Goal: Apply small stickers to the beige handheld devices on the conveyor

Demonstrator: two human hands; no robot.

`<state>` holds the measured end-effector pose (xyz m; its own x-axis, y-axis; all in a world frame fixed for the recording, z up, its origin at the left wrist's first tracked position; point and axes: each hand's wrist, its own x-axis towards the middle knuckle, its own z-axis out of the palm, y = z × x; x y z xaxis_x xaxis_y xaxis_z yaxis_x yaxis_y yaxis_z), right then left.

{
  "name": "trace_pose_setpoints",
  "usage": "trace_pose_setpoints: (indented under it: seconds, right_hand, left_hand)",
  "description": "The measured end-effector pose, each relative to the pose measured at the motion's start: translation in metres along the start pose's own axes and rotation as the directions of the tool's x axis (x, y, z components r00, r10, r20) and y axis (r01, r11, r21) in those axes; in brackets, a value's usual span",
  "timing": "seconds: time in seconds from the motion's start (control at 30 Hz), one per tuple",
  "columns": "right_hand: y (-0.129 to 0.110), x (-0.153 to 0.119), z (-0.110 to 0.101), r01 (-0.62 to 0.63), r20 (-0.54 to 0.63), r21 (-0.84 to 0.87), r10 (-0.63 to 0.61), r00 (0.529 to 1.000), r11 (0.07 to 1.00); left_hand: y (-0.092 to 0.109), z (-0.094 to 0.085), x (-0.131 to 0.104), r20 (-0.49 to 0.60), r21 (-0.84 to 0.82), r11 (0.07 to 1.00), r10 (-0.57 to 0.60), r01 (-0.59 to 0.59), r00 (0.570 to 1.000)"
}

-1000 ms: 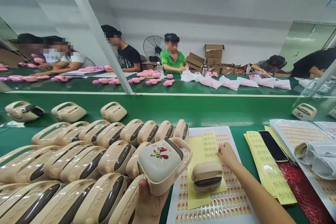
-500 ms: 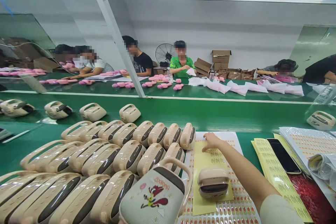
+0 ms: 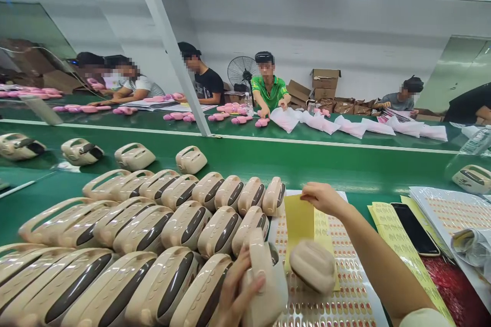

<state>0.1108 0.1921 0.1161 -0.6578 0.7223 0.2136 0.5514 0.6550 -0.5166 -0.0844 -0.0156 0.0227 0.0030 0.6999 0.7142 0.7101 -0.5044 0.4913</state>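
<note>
My left hand is closed on a beige portable speaker, thumb and fingers around its handle side. It is at the near right end of several rows of similar speakers. My right hand pinches the far edge of a yellow label sheet, whose far part is lifted and bent over. Another speaker, smeared by motion, is tilted over the sheet's near part. Under both lies a white sheet of small oval stickers.
A phone and more yellow label sheets lie on the right, beside another sticker sheet. Several speakers stand along the green belt. Across it, co-workers handle pink items and white pouches.
The speaker in my left hand has turned, so its cartoon front no longer shows. My right hand has lifted the yellow sheet's far edge, and the speaker on it has tilted.
</note>
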Motion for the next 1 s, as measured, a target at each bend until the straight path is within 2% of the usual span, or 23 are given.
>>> trace_pose_setpoints:
  seconds: [0.07,0.17,0.23,0.3,0.37,0.4,0.5,0.57,0.63,0.8,0.9,0.97,1.0]
  right_hand:
    - [-0.005,-0.009,-0.01,-0.035,-0.133,0.035,0.04,0.99,0.999]
    - [-0.004,-0.021,-0.015,-0.12,-0.316,0.097,0.145,0.938,0.988]
    - [-0.002,-0.033,-0.012,-0.166,-0.437,0.168,0.224,0.871,0.972]
    - [-0.003,-0.049,-0.004,-0.141,-0.552,0.33,0.312,0.773,0.933]
    - [-0.008,-0.07,0.007,-0.042,-0.605,0.526,0.409,0.683,0.849]
    - [-0.01,-0.081,0.014,0.004,-0.603,0.599,0.448,0.66,0.801]
    - [-0.014,-0.113,0.038,-0.013,-0.555,0.655,0.493,0.67,0.755]
    - [-0.01,-0.132,0.053,-0.106,-0.541,0.604,0.504,0.673,0.79]
    - [-0.002,-0.147,0.063,-0.2,-0.554,0.53,0.514,0.655,0.824]
    - [0.018,-0.173,0.058,-0.299,-0.607,0.479,0.557,0.567,0.826]
    - [0.02,-0.192,0.046,-0.331,-0.624,0.538,0.63,0.463,0.775]
    - [0.018,-0.212,0.034,-0.384,-0.659,0.548,0.667,0.348,0.743]
    - [0.016,-0.224,0.028,-0.411,-0.687,0.551,0.675,0.269,0.726]
  left_hand:
    - [-0.006,0.014,0.002,0.055,0.065,0.989,0.128,-0.131,0.99]
    - [-0.016,0.035,-0.002,0.015,0.117,0.969,0.216,-0.216,0.976]
    - [-0.02,0.048,-0.008,-0.05,0.124,0.97,0.216,-0.209,0.975]
    - [-0.022,0.061,-0.012,-0.099,0.113,0.978,0.187,-0.175,0.977]
    - [-0.022,0.073,-0.014,-0.136,0.096,0.981,0.182,-0.17,0.974]
    - [-0.022,0.078,-0.013,-0.141,0.092,0.979,0.195,-0.183,0.971]
    - [-0.023,0.087,-0.011,-0.081,0.089,0.965,0.254,-0.247,0.964]
    - [-0.024,0.087,-0.011,-0.012,0.09,0.953,0.292,-0.289,0.956]
    - [-0.024,0.082,-0.012,0.052,0.092,0.939,0.329,-0.332,0.943]
    - [-0.016,0.063,-0.018,0.184,-0.003,0.901,0.427,-0.434,0.885]
    - [-0.01,0.057,-0.021,0.14,0.014,0.901,0.427,-0.433,0.894]
    - [-0.007,0.055,-0.026,0.09,0.065,0.905,0.413,-0.419,0.906]
    - [-0.007,0.053,-0.03,0.059,0.097,0.906,0.408,-0.412,0.911]
